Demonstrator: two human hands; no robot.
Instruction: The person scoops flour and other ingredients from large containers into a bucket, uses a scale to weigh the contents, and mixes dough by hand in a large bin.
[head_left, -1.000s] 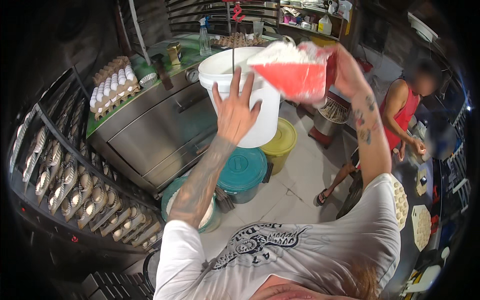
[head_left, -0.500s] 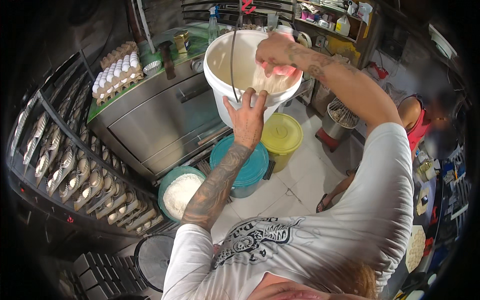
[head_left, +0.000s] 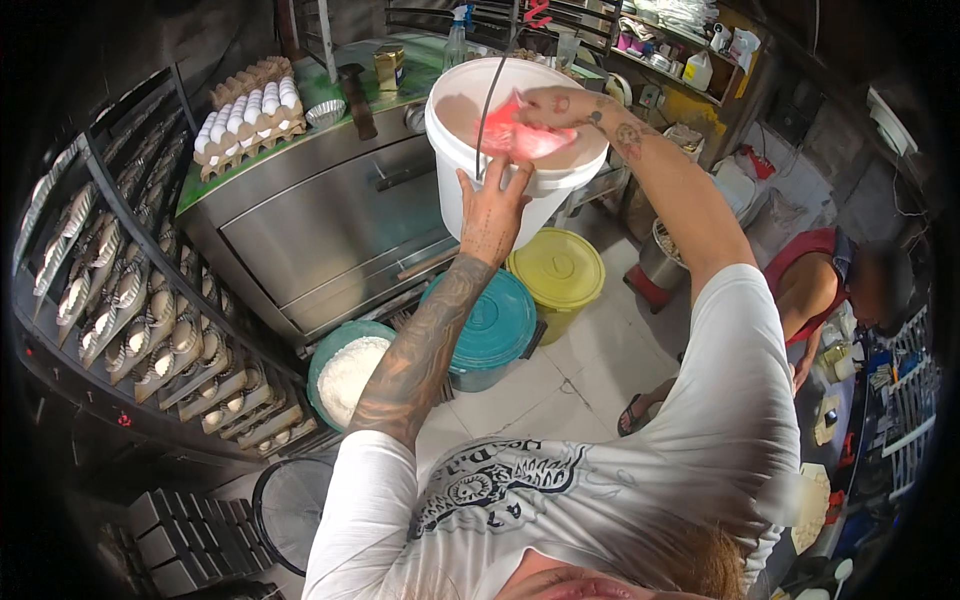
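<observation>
A white plastic bucket (head_left: 455, 185) with a thin wire handle is tilted toward me, held up above the floor. My left hand (head_left: 495, 205) grips its near rim, fingers hooked over the edge. Inside the mouth, my right hand (head_left: 545, 105) is closed on a pink plastic scoop (head_left: 525, 135), which is smeared by motion, so its exact shape is unclear. Below my left forearm, a green basin (head_left: 318, 370) holds a heap of white powder (head_left: 352, 378). What lies deep in the bucket is hidden.
A steel oven (head_left: 310, 230) with a green top carries egg trays (head_left: 245, 125). Lidded teal (head_left: 490, 315) and yellow (head_left: 560, 270) tubs stand on the tiles. A rack of filled moulds (head_left: 140, 300) lines the left. Another person (head_left: 805, 280) bends at the right; a fan (head_left: 290, 510) stands lower left.
The pink scoop has moved from the bucket's right side toward its middle and turned. Pale powder seen falling by it no longer shows. The other person has come further into view.
</observation>
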